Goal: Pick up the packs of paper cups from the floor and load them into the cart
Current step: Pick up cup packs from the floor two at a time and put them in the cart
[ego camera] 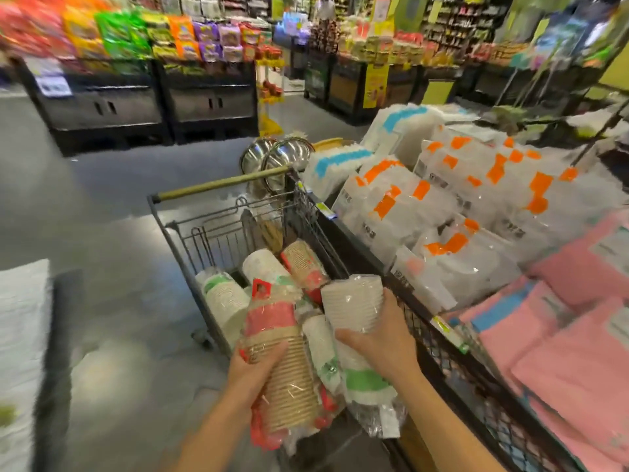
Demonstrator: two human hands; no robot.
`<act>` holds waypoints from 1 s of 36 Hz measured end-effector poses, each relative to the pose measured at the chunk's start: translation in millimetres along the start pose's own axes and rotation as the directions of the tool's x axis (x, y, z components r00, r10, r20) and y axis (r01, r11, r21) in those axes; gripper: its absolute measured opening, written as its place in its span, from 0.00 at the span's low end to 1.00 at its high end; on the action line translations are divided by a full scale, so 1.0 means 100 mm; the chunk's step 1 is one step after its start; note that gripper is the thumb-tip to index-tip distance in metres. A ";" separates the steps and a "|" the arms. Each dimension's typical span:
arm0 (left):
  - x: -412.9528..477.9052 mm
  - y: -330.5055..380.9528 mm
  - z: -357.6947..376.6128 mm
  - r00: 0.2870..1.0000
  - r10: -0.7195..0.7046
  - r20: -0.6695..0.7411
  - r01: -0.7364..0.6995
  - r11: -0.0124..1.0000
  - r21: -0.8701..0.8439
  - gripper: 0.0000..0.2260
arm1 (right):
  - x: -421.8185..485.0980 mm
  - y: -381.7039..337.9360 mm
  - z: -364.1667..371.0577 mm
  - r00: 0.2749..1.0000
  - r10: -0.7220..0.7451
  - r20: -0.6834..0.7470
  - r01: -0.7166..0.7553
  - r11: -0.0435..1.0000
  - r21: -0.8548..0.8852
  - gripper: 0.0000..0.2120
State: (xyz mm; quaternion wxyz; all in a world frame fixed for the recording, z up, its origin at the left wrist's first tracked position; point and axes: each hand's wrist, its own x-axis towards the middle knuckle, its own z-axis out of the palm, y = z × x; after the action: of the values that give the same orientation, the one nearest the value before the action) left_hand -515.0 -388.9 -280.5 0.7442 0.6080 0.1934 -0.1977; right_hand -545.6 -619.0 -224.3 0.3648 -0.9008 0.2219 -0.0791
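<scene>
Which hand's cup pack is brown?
The brown pack in the left hand: ribbed cups, red label. The right hand holds a white pack, green band.

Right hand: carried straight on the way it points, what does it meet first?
Probably the brown-and-red cup pack lying in the cart, ahead of the white cup pack the right hand grips; depth unclear.

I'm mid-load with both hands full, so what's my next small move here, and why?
Probably lower both packs and let go. The left hand grips the brown cup pack and the right hand the white cup pack, and both seem to hang over the cart, where other packs lie.
</scene>
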 end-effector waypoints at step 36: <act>1.18 -0.53 0.30 0.945 -0.247 -0.213 0.300 0.916 0.268 0.38 | 1.53 0.21 1.53 0.837 0.077 0.542 0.088 0.958 -0.272 0.46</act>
State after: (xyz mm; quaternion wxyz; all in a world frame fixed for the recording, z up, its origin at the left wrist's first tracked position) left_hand -441.9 -435.5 -381.0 0.5895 0.6945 0.3093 -0.2730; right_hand -369.9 -607.3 -352.2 0.2786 -0.9294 0.1148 0.2131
